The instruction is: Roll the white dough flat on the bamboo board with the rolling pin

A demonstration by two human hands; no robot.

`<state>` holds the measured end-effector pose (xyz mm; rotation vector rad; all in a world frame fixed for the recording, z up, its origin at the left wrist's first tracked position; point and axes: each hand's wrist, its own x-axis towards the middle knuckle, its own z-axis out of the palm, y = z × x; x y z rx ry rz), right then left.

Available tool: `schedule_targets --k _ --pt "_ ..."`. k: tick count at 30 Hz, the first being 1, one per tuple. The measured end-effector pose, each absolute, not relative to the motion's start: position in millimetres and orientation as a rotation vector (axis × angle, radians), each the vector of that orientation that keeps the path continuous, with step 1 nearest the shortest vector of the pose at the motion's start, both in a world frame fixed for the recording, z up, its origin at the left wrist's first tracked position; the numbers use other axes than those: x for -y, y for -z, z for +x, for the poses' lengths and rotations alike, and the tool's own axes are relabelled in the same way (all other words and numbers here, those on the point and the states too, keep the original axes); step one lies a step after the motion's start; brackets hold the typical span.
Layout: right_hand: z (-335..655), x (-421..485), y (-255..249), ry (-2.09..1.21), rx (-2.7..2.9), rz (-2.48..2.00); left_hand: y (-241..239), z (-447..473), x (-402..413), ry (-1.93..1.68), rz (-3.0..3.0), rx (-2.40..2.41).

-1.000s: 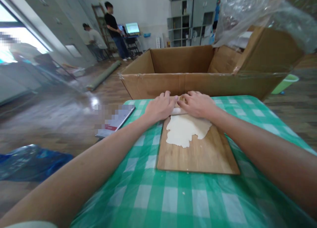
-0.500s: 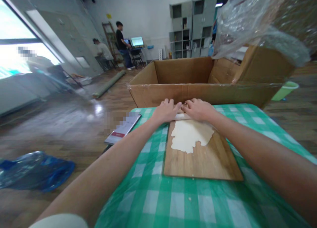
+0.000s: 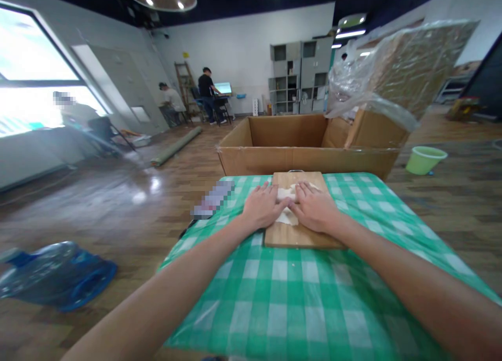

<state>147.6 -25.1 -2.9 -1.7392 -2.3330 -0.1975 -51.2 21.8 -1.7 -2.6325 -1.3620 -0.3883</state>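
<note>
A pale rolling pin [image 3: 287, 195] lies crosswise on a wooden cutting board [image 3: 301, 239], mostly covered by my hands. My left hand [image 3: 263, 206] rests flat over its left end with the fingers stretched forward. Over the right end lies my right hand [image 3: 314, 206], fingers also extended and palm down. The two thumbs nearly meet in the middle, on the near side of the pin. Beneath the pin and hands is a thin sheet of white dough [image 3: 288, 217], showing in front of the pin and a little beyond it. Much of the dough is hidden.
A green checked cloth [image 3: 251, 298] covers the table. A phone [image 3: 214, 200] lies at its left edge. Behind stands a big open cardboard box [image 3: 259, 159]. A blue water jug [image 3: 58, 274] is on the floor at left, a green bin [image 3: 424, 161] at right. Several people are farther back.
My hands have drawn back toward me with the rolling pin, from the board's far end to its middle. Their fingers lie flatter. The camera view has tilted upward.
</note>
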Motion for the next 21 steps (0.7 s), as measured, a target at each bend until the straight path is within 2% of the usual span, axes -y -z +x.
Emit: schedule_targets --k 11,16,21 --pt "131 118 -6 0.211 2.335 -1.655 -3 -84 55 0.448 -2.699 1.167" --pt "137 117 -22 0.166 2.351 -1.621 3 -84 58 0.465 -2.694 1.161" --pt "144 84 -17 0.108 2.366 -1.656 4 -76 31 0.427 -2.693 1.216"
